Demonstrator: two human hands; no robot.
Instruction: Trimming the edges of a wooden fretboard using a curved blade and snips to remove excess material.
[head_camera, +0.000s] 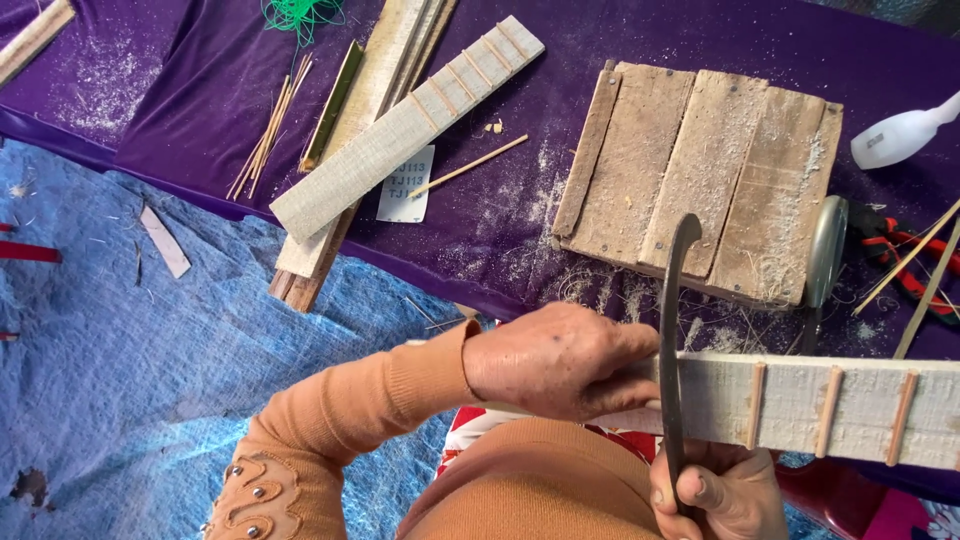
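Pale wood, fretted: head view. You hold a whitish wooden strip (800, 405) with thin cross-slats running out toward 3 o'clock, level across your lap. Your left hand (560, 360) lies over its near end, fingers (625, 395) curled and clamped on the strip, thumb side up, wrist straight from the orange sleeve (350, 420); judged, this pins the piece against cutting force. Your right hand (720, 495) sits at 6 o'clock below the strip, fingers closed round the handle of a dark curved blade (672, 330), which rises upright across the strip just beside the left fingertips, its hooked tip toward 12 o'clock. Blade edge appears touching the wood; exact contact unclear.

Purple-clothed surface (200, 90) beyond: a nailed plank board (700, 185) at 12 o'clock, dusted with shavings; a second fretted strip (410, 125) at 10 o'clock; thin bamboo sticks (270, 130) beside it; red-handled pliers (905, 265) at 3 o'clock.
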